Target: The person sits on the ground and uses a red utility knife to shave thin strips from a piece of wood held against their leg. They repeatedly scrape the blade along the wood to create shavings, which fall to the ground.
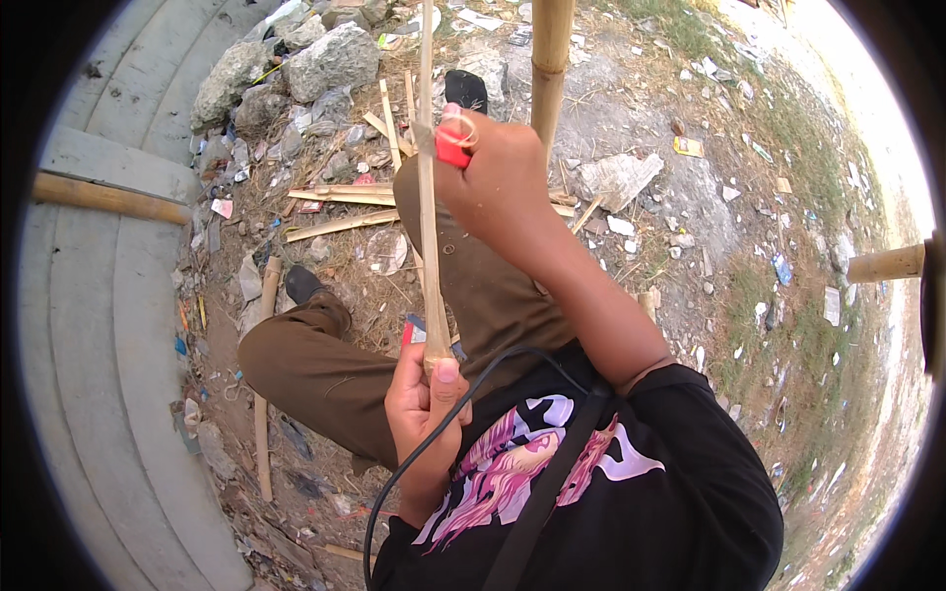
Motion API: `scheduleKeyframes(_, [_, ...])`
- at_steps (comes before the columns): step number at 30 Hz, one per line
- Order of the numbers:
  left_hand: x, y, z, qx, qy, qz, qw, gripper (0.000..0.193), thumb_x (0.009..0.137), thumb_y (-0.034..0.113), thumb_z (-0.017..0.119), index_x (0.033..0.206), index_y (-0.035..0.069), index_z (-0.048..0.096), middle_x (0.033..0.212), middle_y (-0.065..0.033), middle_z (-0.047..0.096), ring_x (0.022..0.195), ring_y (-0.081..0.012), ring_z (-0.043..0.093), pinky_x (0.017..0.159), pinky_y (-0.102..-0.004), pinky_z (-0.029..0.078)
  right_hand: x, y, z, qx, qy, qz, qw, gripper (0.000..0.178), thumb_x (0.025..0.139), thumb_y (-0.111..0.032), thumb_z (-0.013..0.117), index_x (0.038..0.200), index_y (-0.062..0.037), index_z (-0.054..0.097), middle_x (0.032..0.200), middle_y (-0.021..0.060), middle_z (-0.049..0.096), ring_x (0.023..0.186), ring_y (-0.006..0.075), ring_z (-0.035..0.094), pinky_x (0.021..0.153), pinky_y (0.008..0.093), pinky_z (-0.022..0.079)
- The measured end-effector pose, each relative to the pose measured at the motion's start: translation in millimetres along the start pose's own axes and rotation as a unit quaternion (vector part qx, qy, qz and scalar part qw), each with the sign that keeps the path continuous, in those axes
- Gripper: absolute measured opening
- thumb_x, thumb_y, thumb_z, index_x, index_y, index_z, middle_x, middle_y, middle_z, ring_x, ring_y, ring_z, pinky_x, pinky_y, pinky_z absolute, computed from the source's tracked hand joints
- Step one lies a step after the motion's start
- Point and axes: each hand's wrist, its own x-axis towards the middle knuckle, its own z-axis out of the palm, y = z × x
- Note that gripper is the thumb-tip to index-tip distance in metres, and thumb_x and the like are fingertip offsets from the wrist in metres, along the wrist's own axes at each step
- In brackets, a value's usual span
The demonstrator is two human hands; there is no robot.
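Looks like pale, fibrous bamboo in the split strip (429,236), smooth plastic in the red handle (453,151), matt cloth in the brown trousers (320,362) and black shirt (695,448), rough stone in the grey rocks (330,61), smooth bamboo in the pole (552,84).

Dirt ground (690,197) with grass patches (747,340): split bamboo strips (340,227), grey rocks (335,61), scattered litter scraps (621,226).

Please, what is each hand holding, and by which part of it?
The left hand holds a bamboo strip near its lower end; the right hand grips a small tool by its red part.
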Motion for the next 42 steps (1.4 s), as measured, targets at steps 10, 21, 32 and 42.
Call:
scheduleKeyframes(10, [13,-2,-4,0.006,0.011,-0.007,1.000,0.022,0.109,0.022,0.059,0.116,0.002,0.054,0.074,0.0047,0.051,0.059,-0.0002,0.043,0.051,-0.0199,0.033,-34,-13,-30,0.021,-0.158,-0.080,0.984,0.032,0.098,-0.015,0.064,0.068,-0.0075,0.054,0.055,0.0128,0.054,0.048,0.0342,0.058,0.046,0.0445,0.044])
scheduleKeyframes(21, [12,-6,-8,0.082,0.040,0.026,0.995,0.024,0.111,0.024,0.055,0.117,0.001,0.052,0.075,0.0061,0.049,0.061,0.0011,0.040,0.053,-0.0183,0.030,-70,-23,-13,-0.008,-0.152,-0.068,0.986,0.030,0.094,-0.008,0.065,0.067,-0.0071,0.050,0.054,0.0114,0.053,0.044,0.0331,0.056,0.044,0.0447,0.044])
scheduleKeyframes(32, [19,-22,-10,0.076,0.056,0.009,0.995,0.022,0.111,0.023,0.054,0.115,0.002,0.052,0.069,0.0043,0.048,0.052,-0.0001,0.038,0.045,-0.0201,0.030,29,33,36,-0.091,-0.051,0.023,0.994,0.014,0.086,-0.022,0.072,0.081,-0.0087,0.070,0.065,0.0129,0.067,0.061,0.0347,0.069,0.059,0.0459,0.055])
scheduleKeyframes(42, [6,-31,2,0.118,-0.034,0.025,0.992,0.024,0.110,0.024,0.058,0.116,0.002,0.054,0.071,0.0041,0.050,0.057,0.0006,0.042,0.048,-0.0190,0.031,48,71,29,-0.020,-0.071,0.221,0.973,0.038,0.096,-0.025,0.063,0.070,0.0019,0.061,0.058,0.0178,0.055,0.056,0.0324,0.054,0.058,0.0443,0.046])
